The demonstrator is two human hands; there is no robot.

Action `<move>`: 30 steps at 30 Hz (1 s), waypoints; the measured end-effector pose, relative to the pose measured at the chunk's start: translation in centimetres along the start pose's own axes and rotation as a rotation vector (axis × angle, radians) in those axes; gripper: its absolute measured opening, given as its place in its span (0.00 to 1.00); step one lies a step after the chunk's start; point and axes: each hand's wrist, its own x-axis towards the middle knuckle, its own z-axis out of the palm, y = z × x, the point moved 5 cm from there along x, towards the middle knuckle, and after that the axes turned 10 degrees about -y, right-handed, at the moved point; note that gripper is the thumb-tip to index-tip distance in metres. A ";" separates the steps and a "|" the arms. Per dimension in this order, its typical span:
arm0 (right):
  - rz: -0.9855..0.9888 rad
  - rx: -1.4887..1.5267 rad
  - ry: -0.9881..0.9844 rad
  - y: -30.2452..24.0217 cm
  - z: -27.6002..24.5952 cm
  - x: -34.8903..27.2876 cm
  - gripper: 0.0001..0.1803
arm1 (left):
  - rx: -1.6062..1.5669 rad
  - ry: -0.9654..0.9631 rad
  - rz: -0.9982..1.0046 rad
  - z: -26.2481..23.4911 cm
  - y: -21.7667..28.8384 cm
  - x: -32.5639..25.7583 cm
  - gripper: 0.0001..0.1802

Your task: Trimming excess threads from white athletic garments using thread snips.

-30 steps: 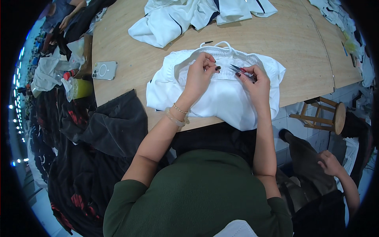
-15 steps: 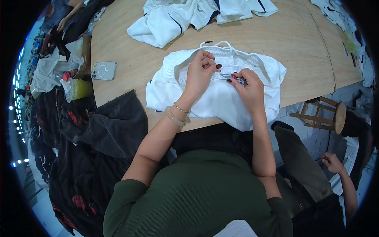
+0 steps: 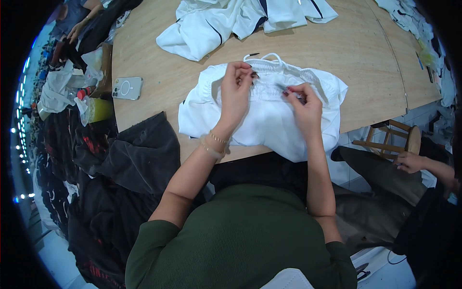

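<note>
White drawstring shorts or trousers (image 3: pixel 269 123) lie on the table in front of me. Their gathered elastic waistband (image 3: pixel 272 90) faces up, and a white cord loops out at its far edge. My left hand (image 3: pixel 236 89) is at the left part of the waistband, thumb and fingers pinched together; whatever they hold is too small to tell. My right hand (image 3: pixel 305 103) is closed around small silver thread snips (image 3: pixel 281 87), blurred by motion, with the blade pointing left over the waistband. A gap separates the two hands.
More white garments (image 3: pixel 197 36) with dark trim lie at the table's far side. A phone (image 3: pixel 127 88) rests at the left, near a yellow-green drink (image 3: pixel 99 109). Dark clothes (image 3: pixel 139 149) hang over the left edge. At right are a seated person's hand (image 3: pixel 409 162) and a wooden stool (image 3: pixel 411 139).
My left hand has drawn left, away from the snips, and my right hand has shifted slightly right. The person at right has moved a leg and raised the forearm toward the stool.
</note>
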 end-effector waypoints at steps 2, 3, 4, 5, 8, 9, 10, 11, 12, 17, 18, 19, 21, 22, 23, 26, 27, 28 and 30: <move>0.289 0.658 0.133 0.9 -1.4 0.0 0.07 | 0.036 0.071 0.115 -0.5 2.1 -1.4 0.11; 0.304 0.640 0.109 0.2 -2.2 0.1 0.08 | 0.099 0.060 0.180 -0.6 2.9 -2.2 0.12; 0.300 0.641 0.108 0.1 -2.5 0.3 0.08 | 0.164 0.051 0.246 -0.7 3.8 -3.0 0.12; 0.305 0.649 0.018 0.0 -2.4 0.7 0.08 | 0.215 0.058 0.236 -1.0 3.7 -3.5 0.13; 0.308 0.745 -0.447 -1.3 2.1 2.0 0.09 | 0.208 0.195 0.149 -2.0 0.8 -3.9 0.13; 0.305 0.742 -0.441 -0.3 3.1 3.0 0.09 | 0.230 0.205 0.098 -2.1 -0.2 -4.0 0.12; 0.266 0.493 -0.320 1.4 3.6 4.5 0.09 | 0.229 0.201 0.100 -2.1 -0.8 -4.3 0.12; 0.226 0.243 -0.195 2.5 3.6 5.7 0.09 | 0.363 0.163 0.094 -2.0 -1.1 -4.5 0.13; 0.179 -0.006 -0.076 2.8 3.2 6.6 0.09 | 0.499 0.134 0.091 -2.0 -1.3 -4.4 0.13; 0.190 0.546 -0.424 -2.0 1.3 7.0 0.10 | 0.518 0.114 0.100 -1.7 -1.0 -4.1 0.13; 0.245 0.730 -0.655 -2.9 3.5 5.8 0.10 | 0.555 0.119 0.096 -1.9 -1.0 -4.2 0.12; 0.360 0.707 -0.695 -2.4 5.2 5.1 0.09 | 0.588 0.126 0.094 -1.9 -0.9 -4.2 0.12; 0.121 0.055 -0.314 0.8 2.7 7.0 0.09 | 0.590 0.092 0.079 -1.8 -0.4 -4.0 0.12; -0.130 -0.573 0.071 0.5 0.6 7.4 0.09 | 0.602 0.074 0.055 -1.8 -0.3 -4.0 0.11; -0.154 -0.415 0.238 0.6 -0.9 7.2 0.09 | 0.602 0.080 0.050 -1.7 -0.1 -4.0 0.11; 0.121 0.378 0.045 1.5 -1.9 6.5 0.09 | 0.669 0.045 0.124 -0.6 0.7 -3.6 0.09; 0.128 0.407 0.021 1.0 -1.5 5.8 0.09 | 0.714 0.039 0.111 -0.2 0.8 -3.4 0.10; 0.131 0.406 0.018 1.2 -1.4 5.3 0.09 | 0.757 0.035 0.099 0.5 0.7 -3.2 0.11; 0.212 0.519 -0.020 3.0 -0.3 4.2 0.08 | 0.839 0.066 0.114 1.4 0.1 -2.5 0.12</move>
